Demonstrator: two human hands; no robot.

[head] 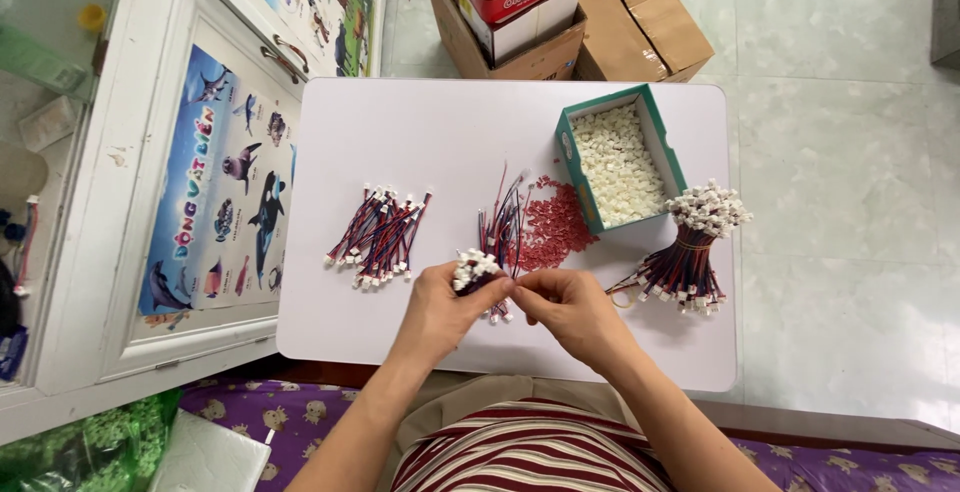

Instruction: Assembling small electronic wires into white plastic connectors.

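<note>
Several red-and-blue wire leads with white plugs form a small bundle (pixel 476 270) at lower centre of the frame, over the near part of the white table (pixel 420 122). The left hand (pixel 437 309) is closed around it, plug ends up, apparently to keep them level. The right hand (pixel 572 304) pinches thumb and fingers together on a wire end beside it. Loose leads (pixel 503 222) and red bits (pixel 550 222) lie just above, within reach. A finished-looking pile (pixel 378 235) sits centre-left; a green box of white housings (pixel 620 157) and a banded bundle (pixel 690 247) sit right.
</note>
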